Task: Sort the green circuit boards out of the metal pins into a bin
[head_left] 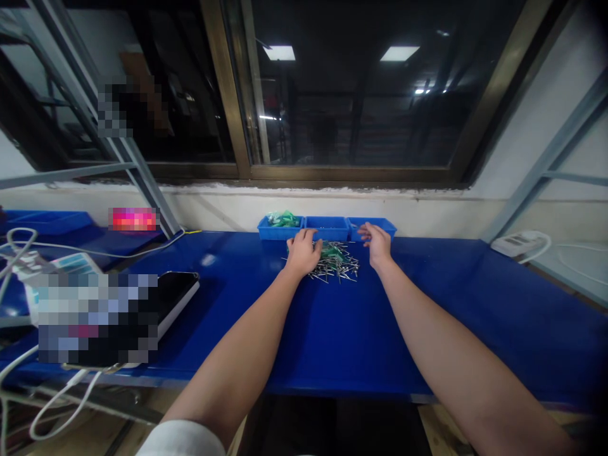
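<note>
A loose pile of thin metal pins [338, 271], mixed with green pieces [332, 252], lies on the blue table top [351, 342]. My left hand [304, 253] rests at the left side of this pile, fingers bent and apart; what lies under the fingertips is hidden. Just in front of the right blue bin [387, 227], my right hand [377, 244] is raised with its fingers partly curled and spaced apart. No held thing shows in it. The middle blue bin [327, 225] has small bits in it, too small to name. Green pieces in clear wrapping fill the left blue bin [281, 232].
At the left stands a phone [175, 294], its screen partly blurred out, with white cables [78, 380] near it. A white power strip [520, 242] sits at the far right. Grey metal posts [147, 183] and a window [351, 95] lie behind the table.
</note>
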`<state>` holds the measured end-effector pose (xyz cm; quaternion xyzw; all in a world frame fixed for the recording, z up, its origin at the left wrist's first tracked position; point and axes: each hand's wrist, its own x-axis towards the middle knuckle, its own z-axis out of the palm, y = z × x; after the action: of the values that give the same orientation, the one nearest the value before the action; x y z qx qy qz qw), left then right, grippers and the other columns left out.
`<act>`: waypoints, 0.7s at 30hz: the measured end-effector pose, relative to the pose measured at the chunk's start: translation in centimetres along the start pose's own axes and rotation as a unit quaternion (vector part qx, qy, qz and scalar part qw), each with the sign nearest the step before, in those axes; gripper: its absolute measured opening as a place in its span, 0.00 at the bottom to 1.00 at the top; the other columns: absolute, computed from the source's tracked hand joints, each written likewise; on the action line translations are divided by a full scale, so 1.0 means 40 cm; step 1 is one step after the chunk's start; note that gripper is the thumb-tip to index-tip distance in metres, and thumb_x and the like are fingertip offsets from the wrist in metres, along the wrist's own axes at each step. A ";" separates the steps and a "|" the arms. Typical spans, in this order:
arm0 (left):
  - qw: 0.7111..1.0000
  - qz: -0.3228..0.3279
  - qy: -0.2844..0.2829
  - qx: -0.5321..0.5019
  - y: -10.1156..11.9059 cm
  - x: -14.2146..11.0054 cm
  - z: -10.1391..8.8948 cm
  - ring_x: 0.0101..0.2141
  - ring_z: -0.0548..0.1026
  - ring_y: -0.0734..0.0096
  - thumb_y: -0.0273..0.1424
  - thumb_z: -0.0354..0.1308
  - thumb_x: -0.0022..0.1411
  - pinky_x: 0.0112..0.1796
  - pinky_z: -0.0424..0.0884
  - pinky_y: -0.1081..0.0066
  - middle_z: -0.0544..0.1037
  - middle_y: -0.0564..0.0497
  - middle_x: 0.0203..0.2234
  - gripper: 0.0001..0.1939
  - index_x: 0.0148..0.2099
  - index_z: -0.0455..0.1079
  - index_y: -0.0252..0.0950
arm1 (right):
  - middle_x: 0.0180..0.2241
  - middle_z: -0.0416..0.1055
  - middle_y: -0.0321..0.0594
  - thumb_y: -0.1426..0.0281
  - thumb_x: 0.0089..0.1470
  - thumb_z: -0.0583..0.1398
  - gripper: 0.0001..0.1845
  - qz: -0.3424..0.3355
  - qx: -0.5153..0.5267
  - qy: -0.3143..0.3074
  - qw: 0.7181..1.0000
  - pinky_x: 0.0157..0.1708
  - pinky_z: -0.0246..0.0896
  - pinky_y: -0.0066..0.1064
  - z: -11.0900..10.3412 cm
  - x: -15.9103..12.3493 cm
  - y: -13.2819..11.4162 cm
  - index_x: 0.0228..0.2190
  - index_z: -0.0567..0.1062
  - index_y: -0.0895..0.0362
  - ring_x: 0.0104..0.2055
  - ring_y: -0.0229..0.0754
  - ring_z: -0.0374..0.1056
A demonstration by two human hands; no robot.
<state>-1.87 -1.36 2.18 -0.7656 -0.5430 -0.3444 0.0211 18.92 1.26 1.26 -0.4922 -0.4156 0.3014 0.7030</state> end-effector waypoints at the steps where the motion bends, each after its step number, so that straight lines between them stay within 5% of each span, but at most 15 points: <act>1: 1.000 -0.002 -0.004 0.004 0.000 0.000 0.000 0.52 0.62 0.61 0.37 0.42 0.63 0.50 0.57 0.59 0.66 0.45 0.52 0.19 0.54 0.60 0.40 | 0.31 0.74 0.41 0.55 0.41 0.58 0.22 0.010 0.030 -0.006 0.999 0.18 0.52 0.24 -0.004 0.005 -0.002 0.33 0.73 0.58 0.25 0.35 0.64; 6: 0.999 -0.013 -0.030 0.012 -0.007 0.001 0.005 0.53 0.61 0.62 0.38 0.42 0.63 0.51 0.56 0.58 0.64 0.45 0.54 0.21 0.56 0.58 0.39 | 0.36 0.75 0.43 0.55 0.44 0.56 0.29 0.055 0.027 -0.023 0.998 0.19 0.55 0.24 -0.014 0.009 0.002 0.47 0.67 0.57 0.27 0.37 0.67; 9: 0.998 0.000 -0.065 0.018 -0.014 0.001 0.012 0.55 0.60 0.60 0.42 0.42 0.62 0.52 0.56 0.57 0.64 0.45 0.55 0.23 0.57 0.58 0.39 | 0.29 0.75 0.42 0.59 0.44 0.56 0.20 -0.001 -0.117 -0.031 0.993 0.26 0.60 0.27 -0.009 -0.001 0.010 0.37 0.74 0.58 0.30 0.40 0.68; 14: 0.988 0.043 -0.143 0.045 -0.021 -0.004 0.025 0.58 0.56 0.58 0.49 0.40 0.61 0.55 0.51 0.55 0.61 0.45 0.57 0.30 0.59 0.58 0.39 | 0.26 0.75 0.39 0.67 0.40 0.59 0.08 -0.074 -0.350 -0.113 0.927 0.35 0.60 0.31 0.004 -0.030 0.005 0.23 0.77 0.55 0.32 0.42 0.69; 21: 0.979 0.070 -0.182 0.051 -0.026 -0.006 0.032 0.59 0.53 0.55 0.49 0.41 0.61 0.56 0.49 0.53 0.58 0.42 0.59 0.31 0.60 0.57 0.38 | 0.24 0.74 0.36 0.69 0.37 0.60 0.08 -0.100 -0.344 -0.226 0.906 0.30 0.58 0.28 0.018 -0.052 0.000 0.24 0.77 0.56 0.28 0.39 0.67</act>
<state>-2.12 -0.61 0.72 -0.8496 -0.4996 -0.1682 -0.0149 17.30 -0.14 0.79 -0.5776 -0.6885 0.1710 0.4038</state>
